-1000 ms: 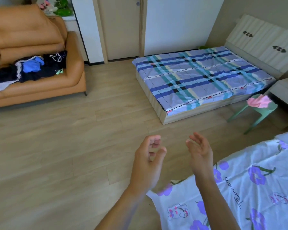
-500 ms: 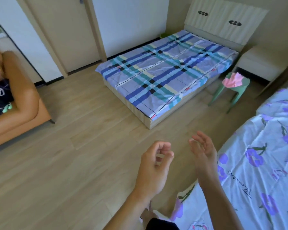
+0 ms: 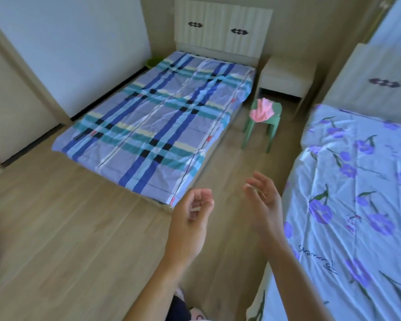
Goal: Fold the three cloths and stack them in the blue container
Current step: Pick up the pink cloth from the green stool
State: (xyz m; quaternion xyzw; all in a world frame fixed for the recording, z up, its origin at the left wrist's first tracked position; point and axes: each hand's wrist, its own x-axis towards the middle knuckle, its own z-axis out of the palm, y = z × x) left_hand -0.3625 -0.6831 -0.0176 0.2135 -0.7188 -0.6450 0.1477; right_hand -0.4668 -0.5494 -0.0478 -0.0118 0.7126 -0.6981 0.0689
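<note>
A pink cloth (image 3: pixel 262 111) lies crumpled on a green stool (image 3: pixel 273 122) between the two beds, far ahead of my hands. My left hand (image 3: pixel 190 222) hovers over the wooden floor with its fingers loosely curled and nothing in it. Beside it my right hand (image 3: pixel 265 201) is raised with relaxed fingers, also empty, close to the edge of the flowered bed. No blue container and no other loose cloths are in view.
A low bed with a blue plaid sheet (image 3: pixel 158 126) fills the middle. A bed with a pale purple-flowered sheet (image 3: pixel 357 205) runs along the right. A white nightstand (image 3: pixel 287 77) stands behind the stool. Wooden floor (image 3: pixel 67 228) stretches to the left.
My view has swung to the right: the orange sofa has left the frame and the stool with the pink cloth is nearer the centre. Both hands stay raised and empty.
</note>
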